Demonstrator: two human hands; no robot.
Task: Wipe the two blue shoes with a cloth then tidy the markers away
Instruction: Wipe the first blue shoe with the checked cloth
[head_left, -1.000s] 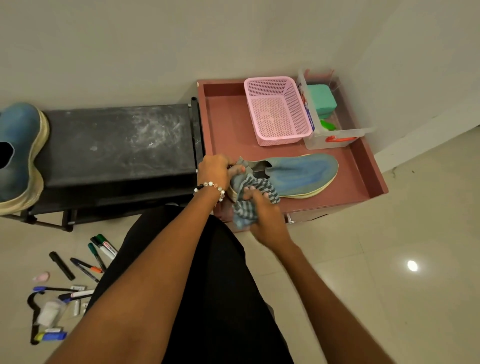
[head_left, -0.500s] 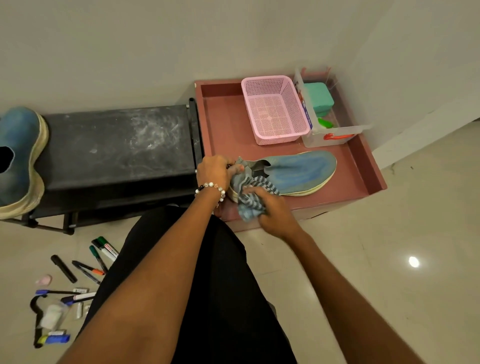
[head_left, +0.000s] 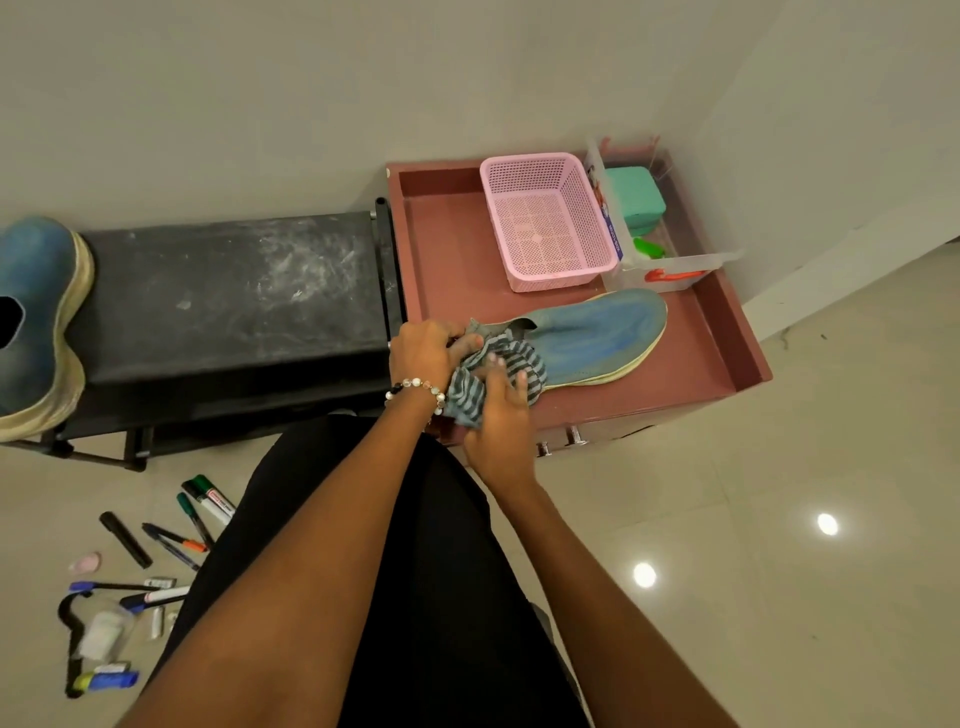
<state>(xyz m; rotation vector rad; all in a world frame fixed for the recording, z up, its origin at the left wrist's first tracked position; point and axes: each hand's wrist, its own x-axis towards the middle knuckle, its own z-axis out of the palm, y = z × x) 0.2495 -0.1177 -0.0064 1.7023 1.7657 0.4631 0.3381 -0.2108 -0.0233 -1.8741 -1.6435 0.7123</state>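
I am looking down at a glossy beige tiled floor meeting a plain pale wall. At far left, the first blue slip-on shoe with a cream sole is resting on a dusty black low bench. Below it, assorted marker pens are lying scattered on the floor, well apart from the bench top.

At centre, my left hand, wearing a beaded bracelet, is gripping the heel opening of the second blue slip-on shoe, fingers curled over its collar. My right hand is clutching a bunched grey-and-blue striped cloth and pressing it against the heel end of that shoe. The two hands are sitting just beside each other, the cloth between them.

This shoe is lying on its side inside a reddish-brown shallow tray-top cabinet, toe pointing right. Behind it, a pink perforated plastic basket is standing in the tray, touching a clear plastic organiser box holding a teal case.
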